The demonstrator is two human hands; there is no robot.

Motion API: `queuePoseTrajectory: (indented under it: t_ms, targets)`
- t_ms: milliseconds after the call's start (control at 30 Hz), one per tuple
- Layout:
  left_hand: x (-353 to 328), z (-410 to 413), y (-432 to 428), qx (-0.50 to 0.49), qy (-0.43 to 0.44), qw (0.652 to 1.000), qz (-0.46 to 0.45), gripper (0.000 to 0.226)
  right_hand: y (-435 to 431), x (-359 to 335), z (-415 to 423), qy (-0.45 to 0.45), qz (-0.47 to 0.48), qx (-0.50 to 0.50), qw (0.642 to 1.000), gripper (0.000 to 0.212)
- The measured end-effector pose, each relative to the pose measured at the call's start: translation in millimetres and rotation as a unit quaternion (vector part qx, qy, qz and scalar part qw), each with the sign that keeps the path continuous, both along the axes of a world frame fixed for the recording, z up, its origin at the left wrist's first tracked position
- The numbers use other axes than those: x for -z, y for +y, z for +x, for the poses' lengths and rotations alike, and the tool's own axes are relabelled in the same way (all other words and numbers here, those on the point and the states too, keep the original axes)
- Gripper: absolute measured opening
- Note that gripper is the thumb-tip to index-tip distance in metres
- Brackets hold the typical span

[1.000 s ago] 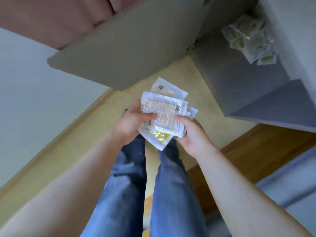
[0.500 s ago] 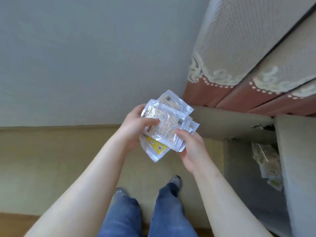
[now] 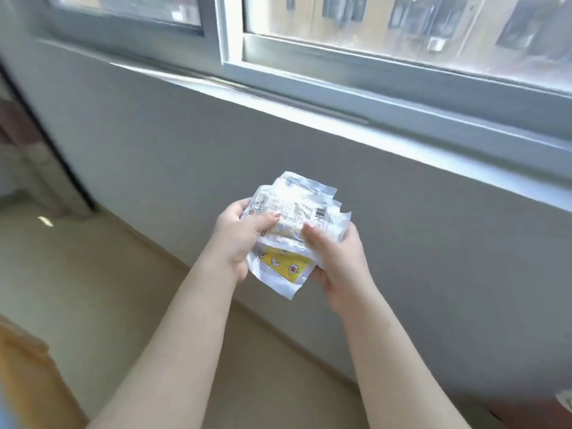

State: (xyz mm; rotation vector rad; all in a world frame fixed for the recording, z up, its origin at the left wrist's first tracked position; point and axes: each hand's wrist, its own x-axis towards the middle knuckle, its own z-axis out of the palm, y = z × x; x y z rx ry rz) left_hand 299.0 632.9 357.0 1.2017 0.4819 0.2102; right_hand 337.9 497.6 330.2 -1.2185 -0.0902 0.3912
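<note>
Looking through the head camera, the only view on offer, both hands are raised in front of the body and clamped on one loose stack of sealed packets [image 3: 294,218]. The left hand [image 3: 238,239] grips the stack's left edge, its thumb pressed flat on the clear top packet and its fingers curled out of sight underneath. The right hand [image 3: 337,252] grips the right edge the same way, thumb on top and fingers wrapped below. The packets are fanned rather than squared. A yellow printed packet [image 3: 284,264] pokes out at the lower edge and other corners stick out at the top and right. How many packets there are cannot be told.

The stack hangs in mid-air, touching nothing but the hands. Behind it stands a grey wall [image 3: 433,243] under a windowsill [image 3: 309,119], with the window [image 3: 402,26] above and a pale floor [image 3: 108,289] below.

As a judgement of progress, the collecting part looks done, since the packets are gathered and firmly held between the two hands. What seems left is tidying the fanned edges and taking the bundle to wherever it belongs. No box, shelf or other surface to receive it shows near the hands, so the putting-down is not yet begun.
</note>
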Motion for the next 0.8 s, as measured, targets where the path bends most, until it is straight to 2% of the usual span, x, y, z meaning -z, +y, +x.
queuePoseTrajectory:
  t_ms: [67,167,333,433,567,733,800]
  targets:
    - [-17.9,-1.5,45.7,-0.044,-0.016,0.999,-0.008,0.033,50.9,-13.8,9.9,-0.002,0.009,-0.025,1.000,0.042]
    - [-44.6,-4.2,111.1,-0.094,-0.033,0.995,-0.003,0.026,124.6,-37.4,21.1,0.002,0.027,-0.070,0.997,0.048]
    - [-87.1,-13.7,202.8,-0.146,-0.072,0.986,-0.030,0.011,237.5,-74.6,35.5,-0.024,0.061,-0.130,0.989,0.036]
    - [-101.4,-15.0,245.6,-0.182,-0.152,0.969,-0.074,0.014,300.5,-94.7,42.6,-0.033,0.087,-0.161,0.983,0.034]
    - [-97.7,-9.9,298.1,-0.203,-0.263,0.932,-0.142,0.039,378.4,-103.2,56.5,-0.042,0.052,-0.178,0.982,0.019]
    - [-92.8,26.3,372.8,-0.272,-0.270,0.916,-0.120,0.050,468.2,-102.0,88.5,-0.063,0.010,-0.233,0.970,0.013]
    - [-90.0,38.8,410.7,-0.316,-0.273,0.899,-0.130,0.047,505.0,-101.3,100.9,-0.058,-0.002,-0.252,0.966,0.013]
